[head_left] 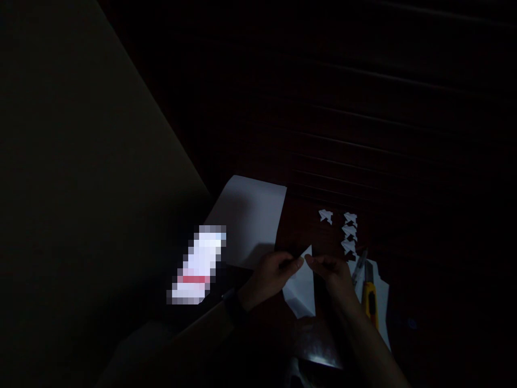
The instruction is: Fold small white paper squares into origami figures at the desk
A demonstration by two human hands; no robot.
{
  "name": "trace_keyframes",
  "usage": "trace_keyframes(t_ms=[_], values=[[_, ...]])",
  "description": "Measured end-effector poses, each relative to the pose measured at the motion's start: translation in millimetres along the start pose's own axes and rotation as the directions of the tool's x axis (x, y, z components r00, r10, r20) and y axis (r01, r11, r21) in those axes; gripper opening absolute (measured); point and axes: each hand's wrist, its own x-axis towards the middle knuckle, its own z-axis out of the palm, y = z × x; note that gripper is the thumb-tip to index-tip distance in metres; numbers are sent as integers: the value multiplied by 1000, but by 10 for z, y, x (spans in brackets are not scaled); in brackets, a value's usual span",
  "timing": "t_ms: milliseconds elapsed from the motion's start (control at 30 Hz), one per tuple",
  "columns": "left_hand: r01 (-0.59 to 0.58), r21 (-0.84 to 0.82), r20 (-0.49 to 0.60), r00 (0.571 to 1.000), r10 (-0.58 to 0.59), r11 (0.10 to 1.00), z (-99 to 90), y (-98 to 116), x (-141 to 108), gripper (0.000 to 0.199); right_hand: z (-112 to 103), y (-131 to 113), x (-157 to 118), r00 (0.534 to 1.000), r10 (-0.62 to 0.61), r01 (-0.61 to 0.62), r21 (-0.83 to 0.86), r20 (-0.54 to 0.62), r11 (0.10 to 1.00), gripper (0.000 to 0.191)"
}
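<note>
A person's left hand [274, 275] and right hand [333, 275] meet over a folded white paper [302, 291], which lies between them and mostly below their fingertips. The left hand pinches the paper's upper left edge between thumb and fingers, and the right hand pinches it on the other side, close under the pointed top corner. The two thumbs are near each other with a narrow strip of paper between them. The corner sticks up past both, while the wider part of the paper hangs down toward the person, its lower edge uneven. In the dim light, it is hard to tell whether that lower edge touches the dark table [299, 215].

A dark band [235, 308] circles the left wrist. Beyond the left hand lies a large white sheet [250, 221], and nearer the person on that side glows a bright, pixelated shape [197, 264]. Past the right hand, three small folded pieces [350, 233] stand in a column, with a single folded piece [326, 216] to their left. Beside the right forearm, a yellow cutter [370, 302] and a pen [358, 269] rest on white papers [383, 312].
</note>
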Motion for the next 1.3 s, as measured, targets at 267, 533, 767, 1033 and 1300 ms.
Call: trace_keyframes(t_ms=[267, 533, 767, 1033, 1300], values=[[20, -24, 2, 1000, -20, 1000, 11, -29, 25, 41, -7, 11, 26, 998, 68, -67, 61, -6, 996, 30], [6, -28, -35, 999, -7, 1000, -2, -86, 45, 38, -6, -83, -58, 992, 37, -13, -194, 123, 981, 36], [-16, -46, -46, 999, 14, 999, -1, -38, 52, 36, 4, -94, -77, 990, 37, -13, -168, 138, 986, 38], [50, -123, -45, 997, -56, 991, -55, 8, 99, 38, 53, -142, -129, 973, 19, 39, -245, 230, 969, 31], [47, -122, -103, 993, -59, 991, -53, -38, 89, 38, 79, -142, -139, 970, -11, 83, -289, 243, 954, 33]])
